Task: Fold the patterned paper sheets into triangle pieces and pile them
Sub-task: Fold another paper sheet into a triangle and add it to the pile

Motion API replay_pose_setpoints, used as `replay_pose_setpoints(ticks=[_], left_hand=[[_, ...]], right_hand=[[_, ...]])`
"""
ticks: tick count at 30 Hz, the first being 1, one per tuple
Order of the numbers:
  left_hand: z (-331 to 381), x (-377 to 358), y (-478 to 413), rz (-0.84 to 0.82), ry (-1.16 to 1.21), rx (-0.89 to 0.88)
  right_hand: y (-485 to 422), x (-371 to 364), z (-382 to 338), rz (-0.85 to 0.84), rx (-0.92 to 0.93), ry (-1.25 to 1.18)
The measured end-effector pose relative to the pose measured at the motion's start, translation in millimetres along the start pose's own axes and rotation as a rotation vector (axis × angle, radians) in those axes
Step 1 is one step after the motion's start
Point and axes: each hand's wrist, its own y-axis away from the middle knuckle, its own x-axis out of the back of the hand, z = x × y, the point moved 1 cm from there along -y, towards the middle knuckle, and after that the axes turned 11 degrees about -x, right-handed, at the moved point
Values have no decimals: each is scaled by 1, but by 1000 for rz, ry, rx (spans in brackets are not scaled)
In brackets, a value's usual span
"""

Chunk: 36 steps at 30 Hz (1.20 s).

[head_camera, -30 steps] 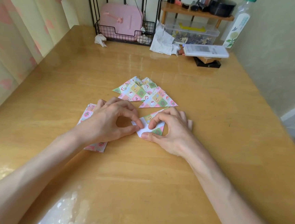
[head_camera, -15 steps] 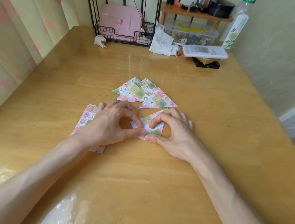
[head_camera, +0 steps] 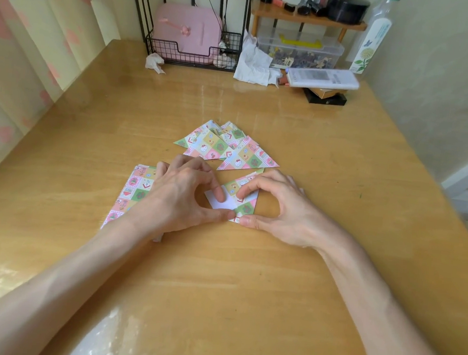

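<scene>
The half-folded sheet (head_camera: 242, 203) lies flat on the table (head_camera: 246, 277) right in front of us, between the two hands. Its patterned flap is turned over toward the right, so a strip of the white underside shows on the left. We see the left hand (head_camera: 180, 198) curled over it, index fingertip down on the white strip and thumb at the sheet's near edge, gripping the paper there. The right hand (head_camera: 278, 209) mirrors it - index finger on the patterned flap, thumb at the near corner, pinching the sheet. The two thumb tips almost meet along that near edge. Just beyond the hands sits the pile of folded triangles (head_camera: 227, 148), several pieces overlapping loosely and fanned out rather than squared up. The nearest one is close to the sheet's far tip. Under the left wrist lies the stack of flat sheets (head_camera: 135, 188), partly covered by the hand. Along the far edge of the table we find a wire basket (head_camera: 181, 52) holding a pink case (head_camera: 187, 29), with a crumpled tissue (head_camera: 154, 62) beside it. Farther right stand a clear box (head_camera: 300, 50) under a small wooden shelf (head_camera: 306, 18) and a bottle (head_camera: 373, 39) - and a curtain (head_camera: 27, 32) hangs along the left.
</scene>
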Motion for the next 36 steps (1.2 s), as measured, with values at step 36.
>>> replay_pose_setpoints(ticks=[36], left_hand=[[-1, 11, 12, 5, 52, -172]], right_hand=[[0, -27, -14, 426, 52, -20]])
